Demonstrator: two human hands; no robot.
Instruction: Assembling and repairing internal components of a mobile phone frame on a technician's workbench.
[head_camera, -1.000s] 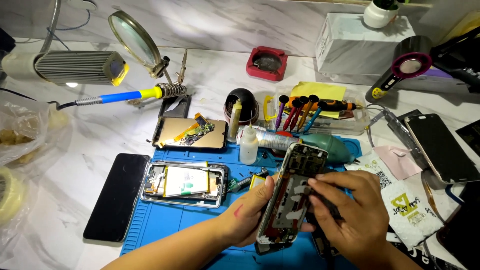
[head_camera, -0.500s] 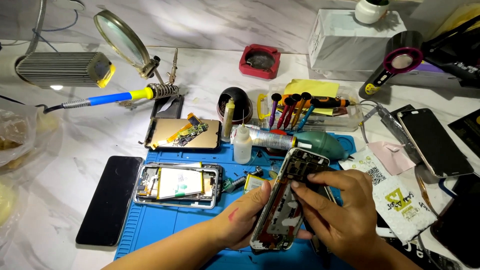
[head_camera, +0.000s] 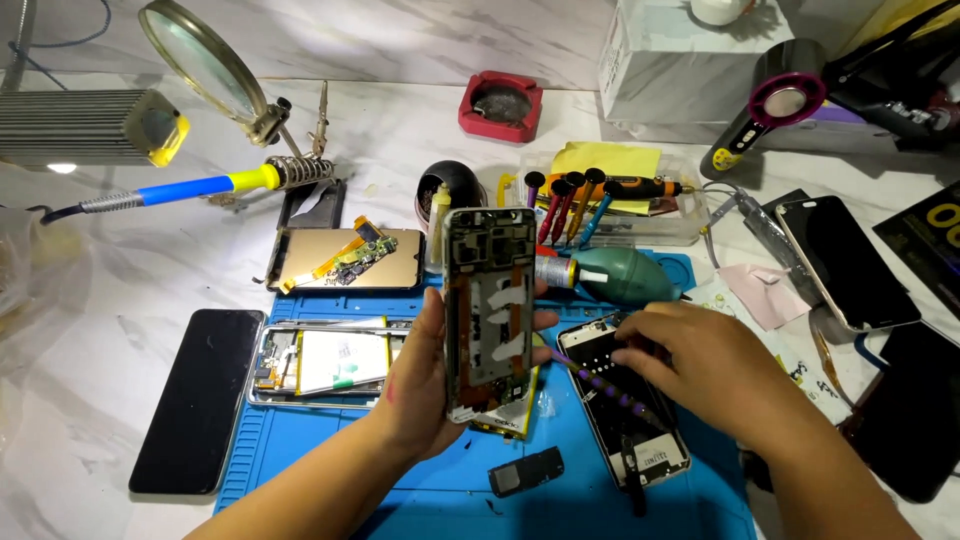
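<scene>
Small module (head_camera: 526, 472): one dark, rectangular part, flat on the blue ribbed mat (head_camera: 300, 450), 6 o'clock of the frame.
Left hand (head_camera: 425, 385): closed around the lower edge of the phone frame (head_camera: 488, 310), one upright metal chassis, circuitry exposed.
Right hand (head_camera: 690, 365): fingers curled on a thin purple-handled tool (head_camera: 600, 385) over a second opened phone (head_camera: 625, 405), 3 o'clock of the frame.
Clear tray (head_camera: 680, 225): 12 o'clock; screwdrivers (head_camera: 565, 205) standing inside, at least four.
</scene>
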